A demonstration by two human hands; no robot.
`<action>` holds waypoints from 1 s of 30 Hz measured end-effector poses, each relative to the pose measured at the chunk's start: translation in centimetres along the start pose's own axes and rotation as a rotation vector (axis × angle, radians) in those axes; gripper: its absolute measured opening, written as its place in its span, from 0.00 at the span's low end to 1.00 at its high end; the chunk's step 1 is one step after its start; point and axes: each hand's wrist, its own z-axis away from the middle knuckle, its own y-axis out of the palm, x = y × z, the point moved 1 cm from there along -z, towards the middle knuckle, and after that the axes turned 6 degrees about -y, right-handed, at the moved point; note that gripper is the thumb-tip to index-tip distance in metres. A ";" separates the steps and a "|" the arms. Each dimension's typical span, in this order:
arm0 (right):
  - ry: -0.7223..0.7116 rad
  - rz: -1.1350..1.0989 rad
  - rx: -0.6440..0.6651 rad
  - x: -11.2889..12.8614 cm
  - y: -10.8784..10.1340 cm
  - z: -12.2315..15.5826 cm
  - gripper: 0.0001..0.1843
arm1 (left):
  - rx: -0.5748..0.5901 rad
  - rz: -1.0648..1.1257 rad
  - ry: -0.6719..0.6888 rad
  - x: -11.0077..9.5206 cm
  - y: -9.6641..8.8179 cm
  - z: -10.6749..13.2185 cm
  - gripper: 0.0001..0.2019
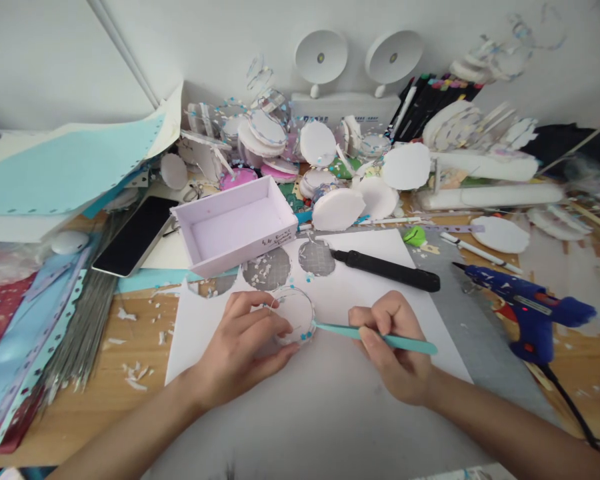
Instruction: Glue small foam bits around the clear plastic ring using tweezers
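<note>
My left hand (247, 343) presses fingers onto a clear round disc (296, 313) that lies on a white sheet (340, 293) with round holes cut in it. My right hand (395, 343) is closed around a teal pen-like tool (375, 335). Its tip touches the disc's right edge, where small blue specks sit.
A pale purple box (237, 223) stands behind the disc, with a black phone (136, 235) to its left. A black cutter (385, 269) lies on the sheet, a blue glue gun (527, 307) at right. Piles of white foam discs (337, 207) and paper sheets (65, 170) crowd the back and left.
</note>
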 end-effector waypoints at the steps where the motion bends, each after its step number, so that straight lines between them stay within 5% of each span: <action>1: 0.013 -0.012 0.006 0.0 0.0 0.0 0.09 | -0.002 0.003 0.005 0.0 0.1 0.0 0.06; 16: 0.123 -0.098 -0.020 -0.4 -0.3 -0.2 0.10 | 0.008 0.088 -0.001 -0.2 0.0 0.0 0.08; 30: 0.067 -0.052 -0.012 -0.3 -0.2 0.1 0.09 | -0.034 0.068 0.011 -0.1 0.1 -0.1 0.09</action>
